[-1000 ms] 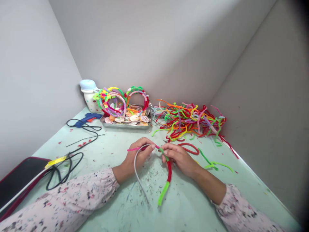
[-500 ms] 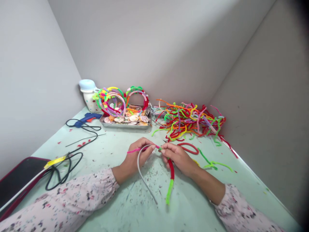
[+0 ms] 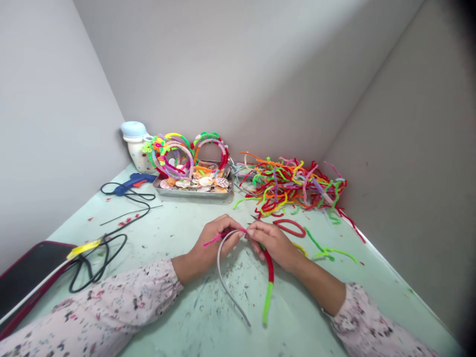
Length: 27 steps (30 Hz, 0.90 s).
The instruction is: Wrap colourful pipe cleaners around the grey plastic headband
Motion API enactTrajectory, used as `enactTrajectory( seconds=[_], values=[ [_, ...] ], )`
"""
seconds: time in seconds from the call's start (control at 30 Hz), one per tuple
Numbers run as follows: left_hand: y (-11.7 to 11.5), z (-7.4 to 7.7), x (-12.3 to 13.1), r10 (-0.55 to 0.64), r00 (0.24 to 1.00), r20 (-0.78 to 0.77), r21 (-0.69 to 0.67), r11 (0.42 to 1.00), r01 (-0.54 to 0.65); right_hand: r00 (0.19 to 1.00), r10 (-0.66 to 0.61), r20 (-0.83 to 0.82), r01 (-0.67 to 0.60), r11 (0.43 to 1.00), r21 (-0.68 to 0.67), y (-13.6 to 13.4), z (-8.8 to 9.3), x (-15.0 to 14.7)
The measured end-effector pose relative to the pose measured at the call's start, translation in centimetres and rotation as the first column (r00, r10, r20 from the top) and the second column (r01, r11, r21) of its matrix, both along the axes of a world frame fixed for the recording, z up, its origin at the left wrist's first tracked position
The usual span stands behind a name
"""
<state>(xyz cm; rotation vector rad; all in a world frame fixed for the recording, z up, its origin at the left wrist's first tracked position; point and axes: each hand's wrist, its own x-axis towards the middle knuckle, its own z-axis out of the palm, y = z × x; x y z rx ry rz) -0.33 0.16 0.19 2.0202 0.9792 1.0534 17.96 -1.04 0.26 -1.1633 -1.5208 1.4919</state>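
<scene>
Between my hands is a headband, its bare grey half curving down on the left. Its other half, wrapped in red and bright green pipe cleaner, hangs below my right hand. That hand is closed on the headband near the top of the arch. My left hand pinches a magenta pipe cleaner against the band, and its loose end sticks out to the left past the palm. Fingers hide the spot where the magenta strand meets the wrapped part. Just behind my right hand lie red-handled scissors, their blades partly covered.
A metal tray of shells carries several finished headbands. Right of it is a heap of pipe cleaners. Loose green pieces lie nearby. At left are a blue glue gun, black cable, a jar and a dark tablet-like object.
The headband has shifted slightly right and its ends have swung right and down. The magenta pipe cleaner's loose end has moved right and now droops lower. Both hands keep their grip.
</scene>
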Motion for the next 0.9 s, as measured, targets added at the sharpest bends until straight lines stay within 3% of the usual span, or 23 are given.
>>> enactTrajectory(
  seconds=[0.37,0.9],
  values=[
    [-0.05,0.34,-0.06,-0.017,0.999,0.031,-0.099,0.995,0.02,1.0,-0.004,-0.01,0.004,1.0,0.0,-0.02,0.07,-0.06],
    [0.13,0.05,-0.04,-0.014,1.0,-0.018,-0.045,0.999,0.013,0.999,0.025,-0.039,-0.028,0.998,-0.06,0.19,-0.05,0.15]
  ],
)
